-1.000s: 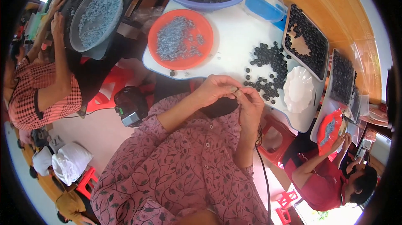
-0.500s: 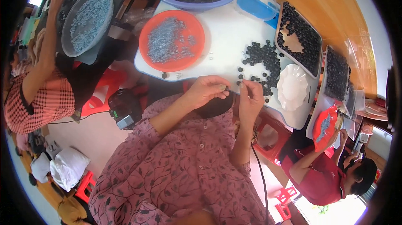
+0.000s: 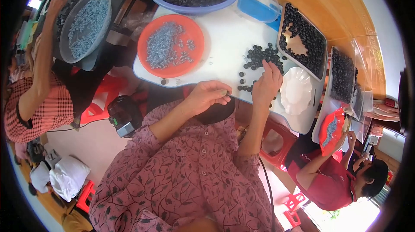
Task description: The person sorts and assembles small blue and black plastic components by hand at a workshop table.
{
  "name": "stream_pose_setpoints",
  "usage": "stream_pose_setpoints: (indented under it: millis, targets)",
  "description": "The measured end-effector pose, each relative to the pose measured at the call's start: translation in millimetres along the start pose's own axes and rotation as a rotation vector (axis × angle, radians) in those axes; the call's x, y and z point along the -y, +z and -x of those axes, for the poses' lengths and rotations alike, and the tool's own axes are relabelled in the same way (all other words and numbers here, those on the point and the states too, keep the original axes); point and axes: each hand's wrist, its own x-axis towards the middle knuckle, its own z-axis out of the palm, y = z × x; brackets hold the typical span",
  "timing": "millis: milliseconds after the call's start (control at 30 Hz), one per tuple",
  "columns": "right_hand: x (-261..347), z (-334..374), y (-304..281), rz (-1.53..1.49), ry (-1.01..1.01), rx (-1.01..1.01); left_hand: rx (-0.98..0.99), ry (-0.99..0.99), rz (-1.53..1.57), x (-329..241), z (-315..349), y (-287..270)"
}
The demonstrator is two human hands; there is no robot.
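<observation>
Near the table's front edge, my left hand (image 3: 208, 96) pinches a small round black piece (image 3: 228, 93) between thumb and fingertips. My right hand (image 3: 267, 84) reaches over the white table (image 3: 225, 37), fingers stretched out and apart, their tips at a loose heap of small black round pieces (image 3: 259, 55). Part of that heap is hidden beneath the hand. To the left lies an orange-red plate (image 3: 196, 59) bearing many small clear bluish parts (image 3: 162, 46), which look like little springs or rings. One lone black piece (image 3: 164, 81) sits at the table edge below the plate.
A blue basket (image 3: 194, 9) full of black pieces stands at the back. Right of the heap are a white scalloped dish (image 3: 296, 91) and a tray (image 3: 320, 65) of black pieces. A co-worker in red (image 3: 324, 176) sits at right, another in checks (image 3: 43, 106) at left.
My right hand has moved away from my left, up and right to the black heap, its fingers now extended. The left hand keeps its pinch. The whole view has shifted slightly.
</observation>
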Motion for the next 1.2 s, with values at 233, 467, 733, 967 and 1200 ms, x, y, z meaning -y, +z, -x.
stream_pose_setpoints:
  millis: [233, 467, 733, 967, 1200]
  targets:
    - [-2.7, 4.8, -8.3, 0.080, 0.023, 0.150, 0.010, 0.000, -0.010, 0.9, 0.0, 0.0]
    - [-10.6, 22.8, -22.9, -0.005, 0.054, 0.147, -0.002, 0.003, -0.034, 4.2, -0.8, -2.1]
    - [-27.1, 21.4, -17.9, -0.144, 0.121, -0.054, -0.002, -0.003, -0.030, 1.6, -0.5, -1.2]
    - [-28.7, 8.1, -12.1, -0.037, 0.120, -0.010, 0.001, -0.003, -0.018, 2.0, -0.6, -1.1]
    - [-25.0, 1.5, -9.5, 0.073, 0.132, 0.108, -0.001, 0.002, -0.009, 1.7, -0.1, -0.1]
